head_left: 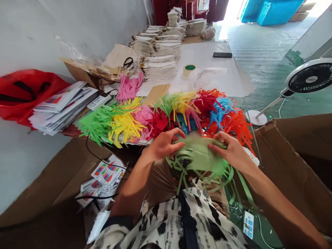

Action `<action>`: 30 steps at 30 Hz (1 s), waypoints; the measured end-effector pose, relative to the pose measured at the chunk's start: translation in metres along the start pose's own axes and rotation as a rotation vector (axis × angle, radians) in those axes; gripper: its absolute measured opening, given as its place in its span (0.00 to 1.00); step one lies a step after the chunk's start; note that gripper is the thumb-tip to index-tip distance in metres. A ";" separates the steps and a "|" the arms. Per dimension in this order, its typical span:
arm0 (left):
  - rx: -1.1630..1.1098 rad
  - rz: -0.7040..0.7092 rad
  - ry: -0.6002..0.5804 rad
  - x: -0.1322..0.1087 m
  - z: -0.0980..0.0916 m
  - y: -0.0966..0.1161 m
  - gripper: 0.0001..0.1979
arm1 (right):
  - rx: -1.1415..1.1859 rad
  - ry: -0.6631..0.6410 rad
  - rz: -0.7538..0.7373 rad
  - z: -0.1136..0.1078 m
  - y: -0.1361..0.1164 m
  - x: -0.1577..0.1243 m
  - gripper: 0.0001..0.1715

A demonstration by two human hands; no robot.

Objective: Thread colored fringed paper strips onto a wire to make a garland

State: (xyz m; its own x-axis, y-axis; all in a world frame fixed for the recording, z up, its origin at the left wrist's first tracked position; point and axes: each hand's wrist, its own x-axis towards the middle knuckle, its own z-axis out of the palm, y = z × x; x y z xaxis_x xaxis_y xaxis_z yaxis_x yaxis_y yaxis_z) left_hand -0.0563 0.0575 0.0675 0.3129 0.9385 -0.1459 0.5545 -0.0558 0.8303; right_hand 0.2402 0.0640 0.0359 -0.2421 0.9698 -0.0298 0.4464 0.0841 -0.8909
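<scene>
Just before the white-covered worktop [201,52], green fringe [203,157] hung between left hand [166,143] and right hand [230,148].
Each gripped an end; motion blur smeared its middle. Its long axis ran along the worktop's near edge, strips drooping away from it.

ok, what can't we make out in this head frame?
All in the head view:
- Green strips: middle edges and folds, smeared by motion blur.
- Left hand: whether its fingertips pinch the strips; blur at the contact.
- Red bag: its far side, cut off by the left edge.
- Lower-left printed cards: any lettering, too small.
</scene>
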 end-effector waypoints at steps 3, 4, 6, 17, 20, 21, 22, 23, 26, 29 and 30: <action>0.407 0.133 0.400 0.004 0.010 -0.005 0.13 | -0.242 0.098 -0.041 0.010 0.015 0.019 0.17; 0.458 0.227 0.454 0.003 0.019 -0.006 0.14 | -0.292 0.104 -0.031 0.013 0.020 0.023 0.16; 0.455 0.466 0.353 0.002 0.043 -0.007 0.23 | -0.362 0.100 -0.010 0.020 0.029 0.027 0.17; 0.647 0.632 0.226 -0.002 0.120 -0.041 0.16 | -0.828 -0.006 -0.510 0.021 0.005 -0.034 0.33; 0.643 0.600 0.246 -0.006 0.114 -0.037 0.15 | -0.897 -0.045 -0.502 0.029 0.013 -0.051 0.26; 0.645 0.591 0.243 -0.006 0.111 -0.036 0.15 | -0.913 -0.027 -0.482 0.030 0.016 -0.053 0.22; 0.640 0.589 0.232 -0.007 0.107 -0.035 0.15 | -0.914 -0.012 -0.469 0.030 0.020 -0.053 0.19; 0.624 0.583 0.217 -0.008 0.103 -0.035 0.15 | -0.902 -0.007 -0.461 0.028 0.022 -0.052 0.18; 0.534 0.518 0.160 -0.010 0.090 -0.035 0.18 | -0.848 -0.044 -0.445 0.018 0.021 -0.047 0.16; 0.484 0.474 0.107 -0.012 0.079 -0.033 0.19 | -0.832 -0.087 -0.463 0.012 0.014 -0.042 0.14; 0.483 0.479 0.093 -0.012 0.076 -0.033 0.19 | -0.835 -0.100 -0.472 0.013 0.013 -0.041 0.15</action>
State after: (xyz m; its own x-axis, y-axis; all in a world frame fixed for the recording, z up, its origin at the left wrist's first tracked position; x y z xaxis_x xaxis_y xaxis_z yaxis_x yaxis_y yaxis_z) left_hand -0.0190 0.0224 0.0010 0.5534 0.7969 0.2423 0.6605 -0.5971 0.4553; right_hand 0.2452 0.0222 0.0200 -0.6086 0.7738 0.1758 0.7440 0.6335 -0.2125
